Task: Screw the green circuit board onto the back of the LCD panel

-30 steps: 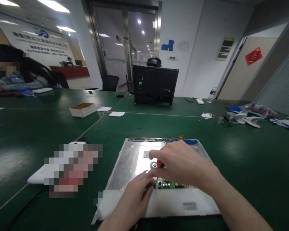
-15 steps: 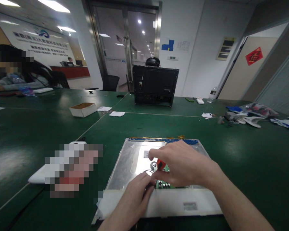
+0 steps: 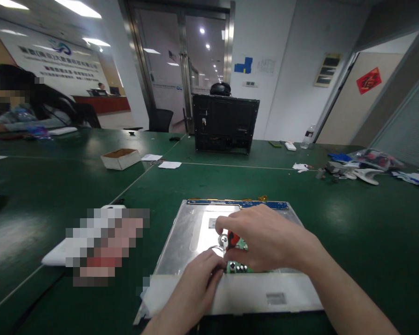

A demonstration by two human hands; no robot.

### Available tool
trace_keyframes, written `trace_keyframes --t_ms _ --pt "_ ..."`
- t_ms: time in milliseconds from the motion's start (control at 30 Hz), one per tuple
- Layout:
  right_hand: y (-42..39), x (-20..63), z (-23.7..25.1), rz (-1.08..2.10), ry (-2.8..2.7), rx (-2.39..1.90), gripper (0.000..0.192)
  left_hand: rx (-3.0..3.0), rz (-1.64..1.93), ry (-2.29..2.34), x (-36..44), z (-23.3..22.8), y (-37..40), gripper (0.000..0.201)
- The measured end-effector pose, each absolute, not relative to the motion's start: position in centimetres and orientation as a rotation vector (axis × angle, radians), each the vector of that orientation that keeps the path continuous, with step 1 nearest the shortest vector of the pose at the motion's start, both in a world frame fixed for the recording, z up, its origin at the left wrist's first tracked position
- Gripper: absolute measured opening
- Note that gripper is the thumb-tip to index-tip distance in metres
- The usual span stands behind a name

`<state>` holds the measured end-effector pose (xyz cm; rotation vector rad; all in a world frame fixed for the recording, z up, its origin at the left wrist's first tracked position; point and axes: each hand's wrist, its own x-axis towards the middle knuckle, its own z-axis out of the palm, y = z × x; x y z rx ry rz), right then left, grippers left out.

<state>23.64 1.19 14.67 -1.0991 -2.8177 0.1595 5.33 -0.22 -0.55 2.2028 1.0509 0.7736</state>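
Note:
A metal-backed display panel [image 3: 171, 251] lies flat on the green table, with a green circuit board [image 3: 238, 267] partly covered by my hands. My right hand [image 3: 265, 239] is closed around a tool with a red-and-black handle [image 3: 233, 239], held over the board. A bit of silvery metal shows below the handle, but the tool's working end is hidden. My left hand [image 3: 199, 277] rests on the panel's lower part, fingers pressed together at the board's left edge. What those fingers pinch, if anything, is hidden. Close by runs a thin wire [image 3: 214, 247].
A white object with a blurred-out face [image 3: 54, 253] lies left of the panel. Farther back are an open box [image 3: 120, 160], paper pieces [image 3: 170, 165] and a black monitor-like housing [image 3: 226, 124]. Bags and scraps [image 3: 366, 165] lie at right. Another person [image 3: 31, 102] sits far left.
My right thumb has drawn slightly right, away from my left fingers, showing more silvery metal between them. A blurred fingertip-like shape has appeared at the left edge. The panel stays put.

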Motion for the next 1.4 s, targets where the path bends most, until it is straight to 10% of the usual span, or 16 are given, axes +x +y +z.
trace_keyframes --t_ms 1400 --pt "1.0 22.9 14.3 -0.067 -2.775 -1.226 0.013 2.275 0.763 1.040 5.4 -1.5 -0.1 0.014"
